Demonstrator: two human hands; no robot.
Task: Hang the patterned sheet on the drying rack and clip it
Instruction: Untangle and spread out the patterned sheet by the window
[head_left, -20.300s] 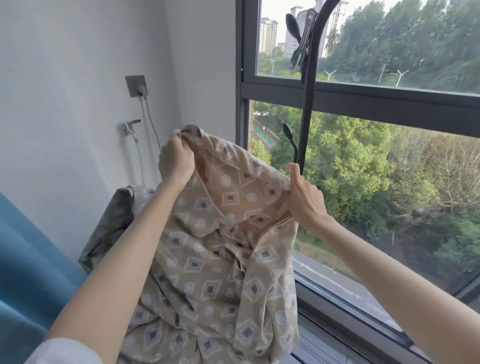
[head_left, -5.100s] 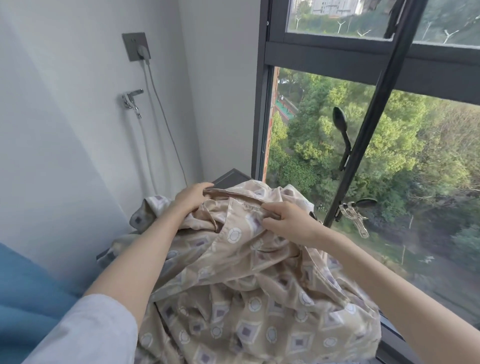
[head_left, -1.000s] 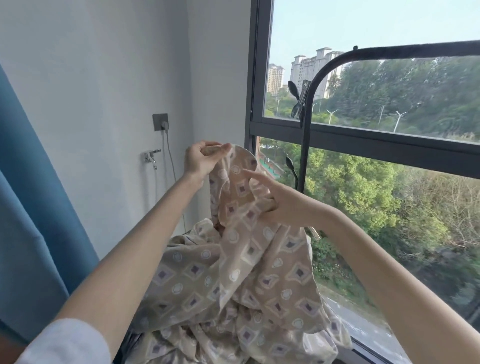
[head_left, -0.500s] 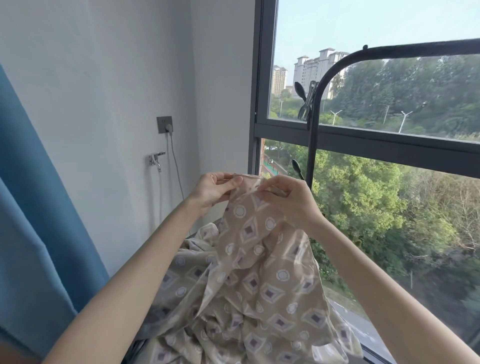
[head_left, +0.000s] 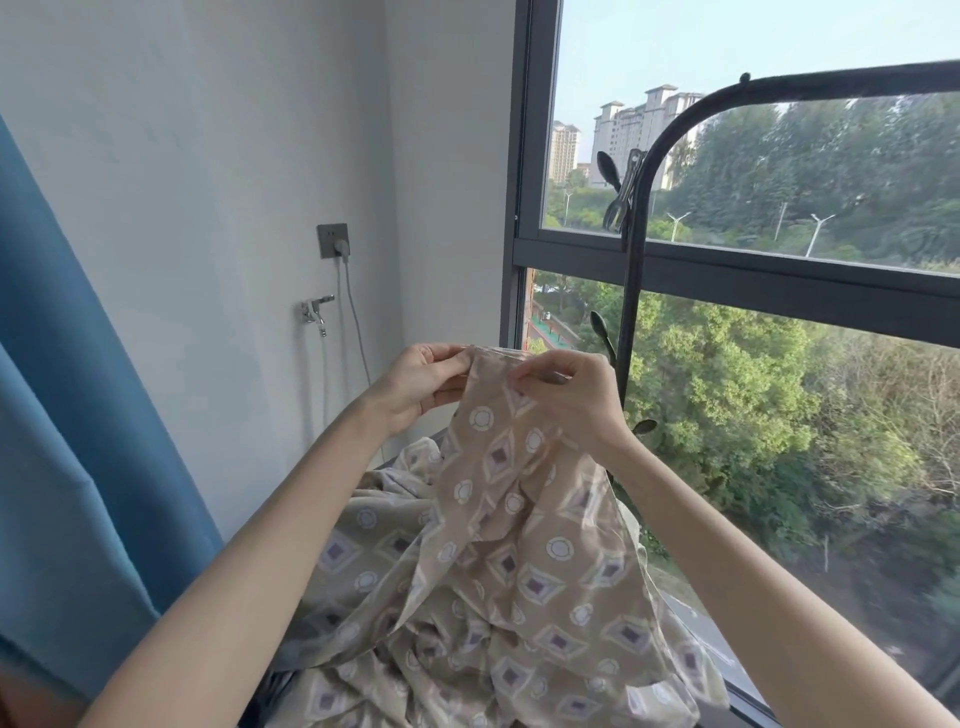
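**Q:** ok so what are the hands actually doing here?

**A:** Both are up at chest height, pinching the top edge of the patterned sheet (head_left: 519, 571). The left hand (head_left: 415, 387) has the hem between thumb and curled fingers. The right hand (head_left: 571, 400) is just beside it, fingertips nipping the same edge, knuckles toward the camera. There's only a short strip of hem between them.

**Q:** and the rest of the sheet?

**A:** It hangs down from that pinch and bunches in a big crumpled heap below the forearms, by the windowsill. None of it is on the drying rack (head_left: 831, 83).

**Q:** where's the rack?

**A:** Right behind the right hand, black tube against the window. A metal clip (head_left: 623, 195) is clamped on the bend up top. On the left there's a blue curtain (head_left: 78, 467), and a tap (head_left: 314, 312) and plugged-in socket (head_left: 333, 240) on the white wall.
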